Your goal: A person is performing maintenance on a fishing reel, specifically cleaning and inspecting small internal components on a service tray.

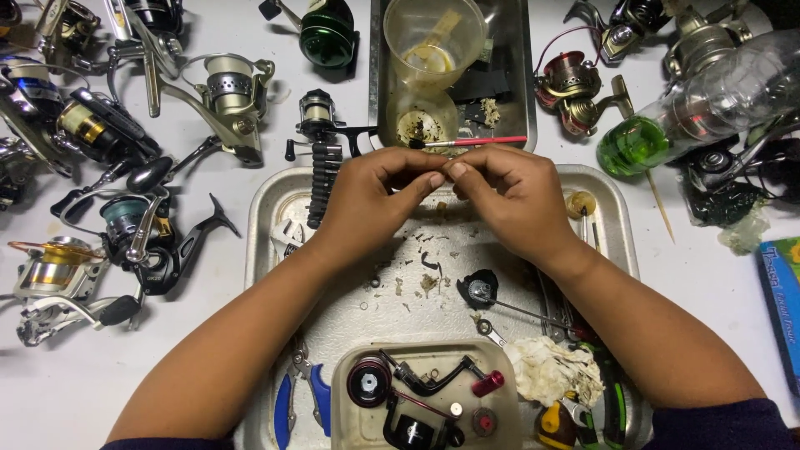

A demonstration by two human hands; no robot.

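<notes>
Metal tray [275,208]: debris; tub [350,417] holds reel parts [417,392].

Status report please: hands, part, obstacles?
Left hand and right hand pinch something tiny together, hidden by fingertips. Above metal tray. Pink brush just beyond.

I work at a white table [233,175], evenly lit from above with soft shadows. It fills my whole view; reels [92,125] crowd its far left, and a blue box [782,300] lies at right.
</notes>
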